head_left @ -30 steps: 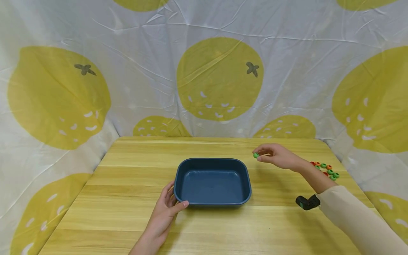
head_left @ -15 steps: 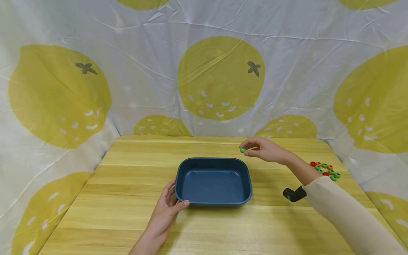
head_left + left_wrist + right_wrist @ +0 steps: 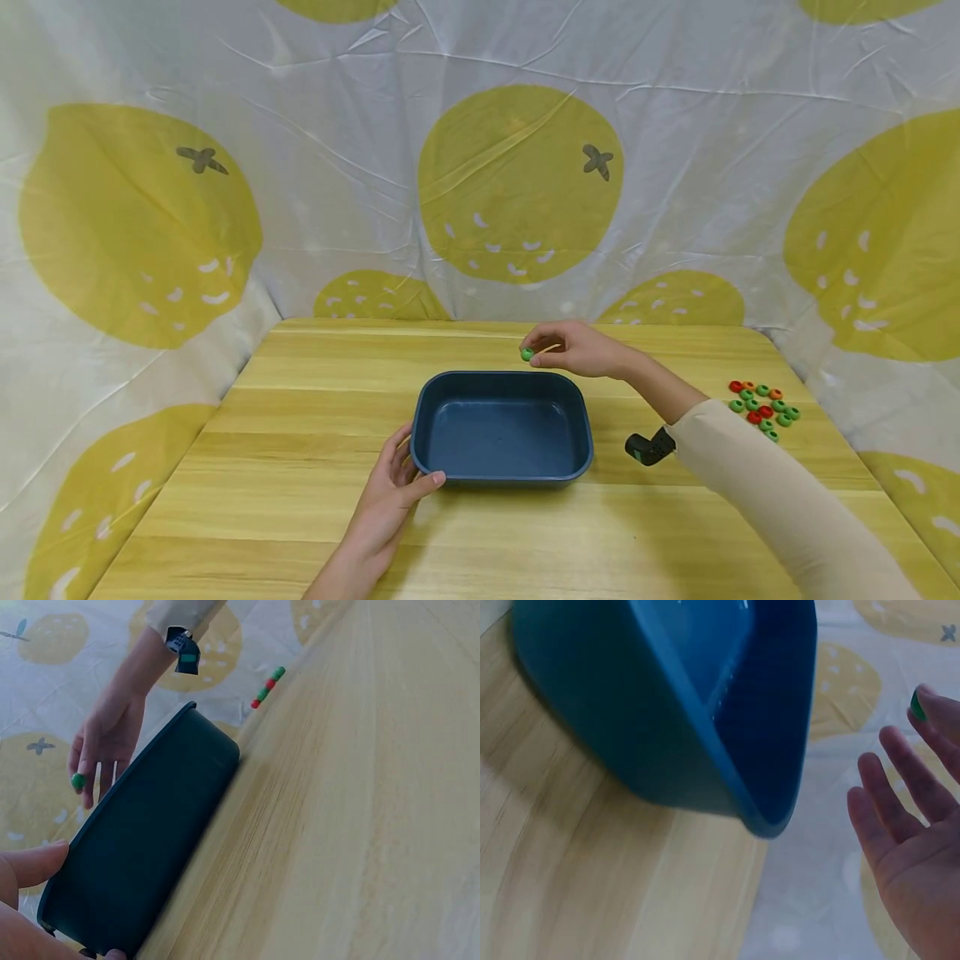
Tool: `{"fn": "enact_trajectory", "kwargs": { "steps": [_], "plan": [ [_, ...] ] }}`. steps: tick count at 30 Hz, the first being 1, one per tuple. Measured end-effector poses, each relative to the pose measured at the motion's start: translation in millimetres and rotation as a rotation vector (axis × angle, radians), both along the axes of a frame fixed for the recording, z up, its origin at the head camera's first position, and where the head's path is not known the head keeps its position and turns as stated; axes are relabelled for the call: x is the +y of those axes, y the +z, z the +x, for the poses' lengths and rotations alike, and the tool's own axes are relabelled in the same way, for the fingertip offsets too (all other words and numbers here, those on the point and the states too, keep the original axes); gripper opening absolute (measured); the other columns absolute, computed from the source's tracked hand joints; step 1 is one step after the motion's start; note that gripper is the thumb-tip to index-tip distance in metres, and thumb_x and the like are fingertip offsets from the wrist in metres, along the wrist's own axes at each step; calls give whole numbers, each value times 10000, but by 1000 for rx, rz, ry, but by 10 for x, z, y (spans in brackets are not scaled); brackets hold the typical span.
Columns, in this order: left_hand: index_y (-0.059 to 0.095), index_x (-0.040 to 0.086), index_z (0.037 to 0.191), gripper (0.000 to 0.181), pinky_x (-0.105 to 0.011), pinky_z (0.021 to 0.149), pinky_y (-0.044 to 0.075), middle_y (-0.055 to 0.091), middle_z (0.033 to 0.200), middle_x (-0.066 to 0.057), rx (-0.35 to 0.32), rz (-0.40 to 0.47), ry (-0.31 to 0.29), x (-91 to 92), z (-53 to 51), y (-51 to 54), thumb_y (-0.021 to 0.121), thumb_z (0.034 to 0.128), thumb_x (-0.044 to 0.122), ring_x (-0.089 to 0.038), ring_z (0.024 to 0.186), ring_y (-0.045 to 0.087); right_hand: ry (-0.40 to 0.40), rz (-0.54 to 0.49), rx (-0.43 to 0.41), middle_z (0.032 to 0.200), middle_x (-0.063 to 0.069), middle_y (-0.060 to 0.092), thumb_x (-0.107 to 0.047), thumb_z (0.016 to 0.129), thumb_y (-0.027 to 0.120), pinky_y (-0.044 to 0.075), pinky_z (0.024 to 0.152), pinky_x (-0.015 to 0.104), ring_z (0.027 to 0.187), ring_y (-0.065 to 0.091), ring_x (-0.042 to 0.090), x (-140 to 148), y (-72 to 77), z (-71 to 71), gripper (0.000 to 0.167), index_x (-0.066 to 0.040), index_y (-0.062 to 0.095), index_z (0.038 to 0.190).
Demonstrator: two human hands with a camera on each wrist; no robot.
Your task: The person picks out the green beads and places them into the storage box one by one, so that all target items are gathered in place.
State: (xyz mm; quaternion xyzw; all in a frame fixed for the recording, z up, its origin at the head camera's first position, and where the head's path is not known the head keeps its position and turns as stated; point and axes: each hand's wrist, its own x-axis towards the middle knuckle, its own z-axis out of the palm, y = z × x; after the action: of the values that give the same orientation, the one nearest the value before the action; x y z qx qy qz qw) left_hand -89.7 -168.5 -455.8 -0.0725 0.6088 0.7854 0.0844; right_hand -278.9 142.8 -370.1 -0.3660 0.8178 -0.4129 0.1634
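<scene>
A dark blue rectangular tub point(image 3: 498, 479) stands at the middle of the table. My left hand point(image 3: 382, 508) holds its near left corner, thumb on the rim and fingers against the outer side wall. Above the tub's far rim, right of centre, my right hand point(image 3: 573, 348) pinches a green bead point(image 3: 527, 355) between thumb and index finger. In the right wrist view the other fingers are spread apart, and only a sliver of the bead shows. No beads are visible on the tub's floor in the head view.
Several loose green, red and orange beads point(image 3: 765, 408) lie on the wooden table point(image 3: 262, 467) at the right. A black wrist device point(image 3: 649, 447) hangs below the right sleeve. Behind the table hangs a lemon-print cloth point(image 3: 517, 183).
My right hand has moved left with the green bead, from right of the tub to above its far rim. More of the loose beads now show. My left hand and the tub stay put.
</scene>
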Motion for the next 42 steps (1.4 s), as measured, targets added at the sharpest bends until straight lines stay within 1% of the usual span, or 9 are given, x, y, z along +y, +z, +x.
{"fn": "enact_trajectory", "kwargs": {
  "steps": [4, 10, 19, 22, 25, 29, 35, 37, 42],
  "plan": [
    [239, 164, 1623, 912, -503, 1166, 308, 226, 1670, -110, -7, -3, 5, 9, 9, 7, 768, 902, -18, -359, 1510, 248, 28, -8, -2, 1250, 94, 654, -128, 1036, 655, 504, 1027, 403, 1216, 622, 288, -143, -6, -12, 270, 3, 660, 1271],
    [238, 161, 1625, 918, -511, 1170, 293, 218, 1672, -115, -5, 8, 14, 17, 12, 5, 761, 897, -35, -359, 1508, 248, 79, -12, -12, 1248, 82, 653, -116, 1033, 657, 499, 1035, 410, 1266, 595, 296, -360, -61, -31, 239, -15, 683, 1248],
    [244, 167, 1625, 909, -485, 1153, 323, 224, 1672, -116, 1, 0, 11, 13, 12, -3, 760, 903, -25, -358, 1501, 264, 145, -24, 6, 1206, 57, 667, -123, 1029, 666, 507, 1024, 403, 1243, 611, 270, -617, -128, -39, 235, -5, 690, 1231],
    [241, 165, 1626, 910, -486, 1153, 323, 216, 1676, -119, 3, -6, 11, 9, 12, -1, 762, 904, -19, -361, 1505, 256, 161, -25, 14, 1203, 50, 667, -121, 1028, 667, 510, 1019, 399, 1236, 614, 260, -695, -149, -49, 218, -21, 697, 1218],
    [234, 163, 1627, 907, -485, 1151, 329, 211, 1677, -123, -4, -12, 10, 4, 15, 4, 761, 910, -9, -363, 1508, 249, 173, -17, 17, 1199, 38, 670, -127, 1029, 666, 511, 1016, 388, 1231, 617, 247, -764, -149, -43, 196, -51, 705, 1205],
    [223, 165, 1629, 902, -494, 1154, 328, 205, 1679, -127, -13, -13, 8, -3, 15, 9, 753, 919, -5, -364, 1510, 245, 190, -12, 10, 1192, 38, 677, -139, 1027, 672, 509, 1016, 376, 1228, 620, 238, -850, -134, -30, 197, -52, 707, 1200],
    [221, 159, 1629, 900, -494, 1147, 340, 214, 1673, -139, -16, -14, 4, 5, 2, 13, 750, 920, -9, -376, 1508, 246, 199, -7, 7, 1252, 151, 663, -126, 1023, 673, 505, 1023, 392, 1233, 614, 268, -876, -115, -23, 256, 9, 683, 1240],
    [226, 158, 1628, 899, -481, 1137, 355, 224, 1669, -142, -18, -16, 3, 13, -1, 17, 749, 918, -13, -379, 1505, 252, 196, -4, 8, 1272, 178, 650, -117, 1025, 668, 503, 1028, 408, 1245, 607, 305, -844, -115, -25, 275, 33, 668, 1255],
    [234, 162, 1627, 897, -457, 1128, 375, 234, 1667, -136, -23, -19, 5, 19, -4, 20, 751, 915, -16, -376, 1504, 256, 170, 15, 22, 1281, 158, 645, -134, 1034, 658, 500, 1032, 410, 1266, 589, 366, -714, -121, -31, 276, 18, 668, 1264]
  ]
}}
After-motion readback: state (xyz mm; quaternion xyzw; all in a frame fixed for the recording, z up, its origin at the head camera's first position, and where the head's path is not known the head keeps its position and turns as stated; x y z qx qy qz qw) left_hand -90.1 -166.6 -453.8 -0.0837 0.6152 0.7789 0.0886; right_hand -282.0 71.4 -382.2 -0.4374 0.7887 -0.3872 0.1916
